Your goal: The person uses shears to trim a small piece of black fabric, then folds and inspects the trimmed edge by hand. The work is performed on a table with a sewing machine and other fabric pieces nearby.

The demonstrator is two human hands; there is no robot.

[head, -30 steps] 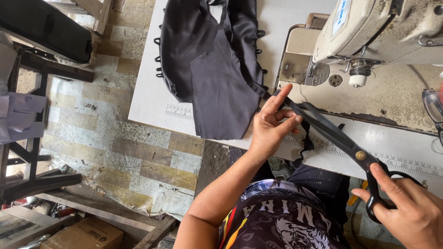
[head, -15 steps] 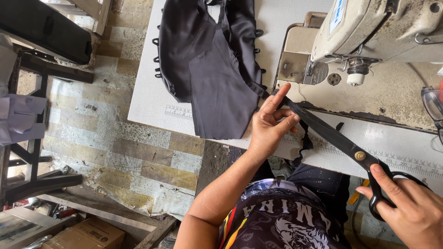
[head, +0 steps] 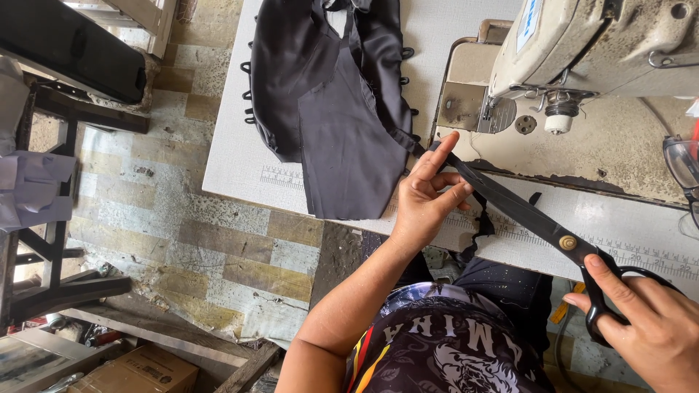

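The left hand (head: pixel 426 200) pinches a narrow strip of black fabric (head: pixel 484 191) between thumb and curled fingers, the forefinger stretched out along it toward the far side. That strip runs from the large black garment piece with loops along its edges (head: pixel 331 102), which lies flat on the white work table with printed ruler markings (head: pixel 233 156), its near corner hanging just over the table edge. The right hand (head: pixel 644 327) grips the looped handles of the long black-handled steel scissors (head: pixel 553 236), fingers clenched through them; the blades lie closed, or nearly so, against the strip, with the tips touching the left hand's fingers. A frayed end of the strip dangles below the near table edge. Just beyond the blades, to the right, stands a worn cream-coloured sewing machine (head: pixel 582 44) on its stained base plate. To the far left, a patchy tiled floor (head: pixel 145 204) shows below the table.
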